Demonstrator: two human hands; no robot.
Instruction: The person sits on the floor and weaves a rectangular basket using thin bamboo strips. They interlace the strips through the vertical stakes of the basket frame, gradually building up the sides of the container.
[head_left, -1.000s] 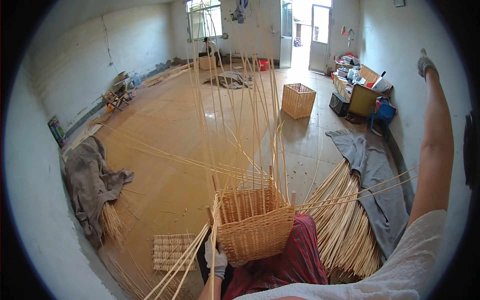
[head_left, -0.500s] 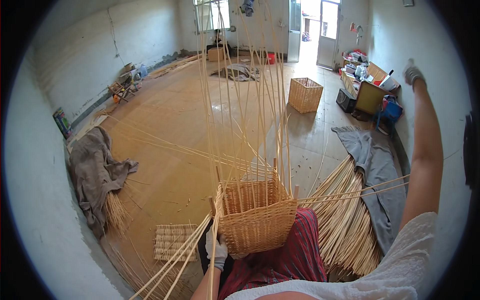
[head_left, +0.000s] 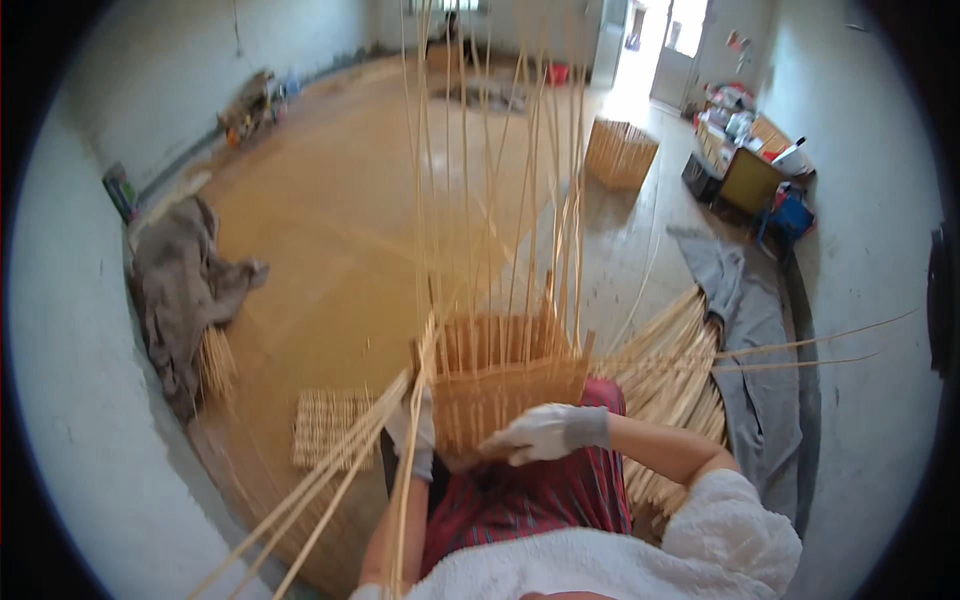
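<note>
A half-woven wicker basket (head_left: 510,395) rests tilted on my lap, its open top facing away from me. Tall canes (head_left: 535,200) rise from its rim, and short wooden pegs stand at its corners. My left hand (head_left: 412,440), in a white glove, holds the basket's left side; canes and the basket hide most of its fingers. On the near wall's lower edge, my gloved right hand (head_left: 545,432) grips the basket, its fingers pointing left and slightly blurred. Loose weaving canes (head_left: 330,465) run past my left forearm, and two thin ones stick out to the right.
A bundle of peeled canes (head_left: 675,390) lies at my right beside a grey cloth (head_left: 755,380). On the left are a woven panel (head_left: 332,428) and a brown cloth (head_left: 180,290) over more canes. Farther off stand a finished square basket (head_left: 620,155) and cluttered boxes (head_left: 745,185) by the right wall.
My right hand has come down from its outstretched position by the right wall to the basket's near side. The two thin canes on the right now hang free. The whole view has shifted slightly.
</note>
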